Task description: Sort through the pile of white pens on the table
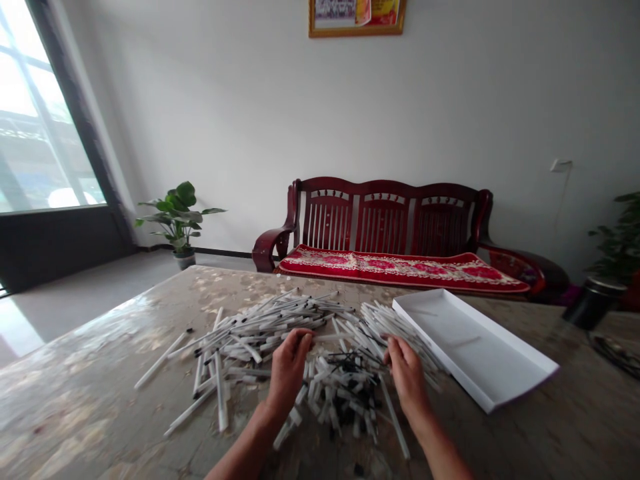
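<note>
My left hand (291, 365) is pinched shut on a slim white pen-like tube (330, 338), which points toward my right hand. My right hand (406, 373) has its fingertips pressed together a short way to the right; what they hold is too small to make out. Below and between the hands lies a heap of short whitish and black pieces (345, 393), perhaps pen caps. Beyond my left hand spreads a pile of long white tubes with black ends (270, 320). Another bundle of white tubes (383, 320) lies just beyond my right hand.
A shallow white box (493, 347) with a few thin tubes in it stands right of the bundle on the patterned table (100, 400). A dark cylinder (595, 300) stands at far right. Behind are a red wooden bench (385, 227) and a potted plant (177, 217).
</note>
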The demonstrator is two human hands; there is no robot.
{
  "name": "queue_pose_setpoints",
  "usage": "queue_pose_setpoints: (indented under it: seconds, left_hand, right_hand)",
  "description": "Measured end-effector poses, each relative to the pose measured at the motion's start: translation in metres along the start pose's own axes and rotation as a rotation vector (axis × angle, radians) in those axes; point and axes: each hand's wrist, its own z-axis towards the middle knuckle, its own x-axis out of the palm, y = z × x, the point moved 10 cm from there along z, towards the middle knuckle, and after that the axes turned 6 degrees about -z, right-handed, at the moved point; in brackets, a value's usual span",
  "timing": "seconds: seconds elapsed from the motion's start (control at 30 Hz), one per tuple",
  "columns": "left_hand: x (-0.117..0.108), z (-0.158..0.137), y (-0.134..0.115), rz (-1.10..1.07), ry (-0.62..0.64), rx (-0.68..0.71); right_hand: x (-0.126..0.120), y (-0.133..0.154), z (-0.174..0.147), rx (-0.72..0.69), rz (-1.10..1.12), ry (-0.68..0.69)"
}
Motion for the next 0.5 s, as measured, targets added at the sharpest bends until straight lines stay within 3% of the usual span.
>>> queue_pose_setpoints:
  seconds: [0.1, 0.2, 0.37, 0.5]
  left_hand:
    - [0.024, -0.008, 0.004, 0.025, 0.164, -0.021]
    - [0.033, -0.010, 0.011, 0.033, 0.241, -0.058]
    - [0.025, -0.003, 0.019, -0.082, 0.185, -0.142]
    - [0.030, -0.006, 0.025, -0.141, 0.188, -0.188]
  right_hand:
    - [0.016, 0.009, -0.006, -0.034, 0.077, 0.123]
    - [0.032, 0.008, -0.011, -0.035, 0.052, 0.242]
    - [0.026, -0.001, -0.006, 0.023, 0.007, 0.198]
    - [0.040, 0.004, -0.013, 0.027, 0.074, 0.350]
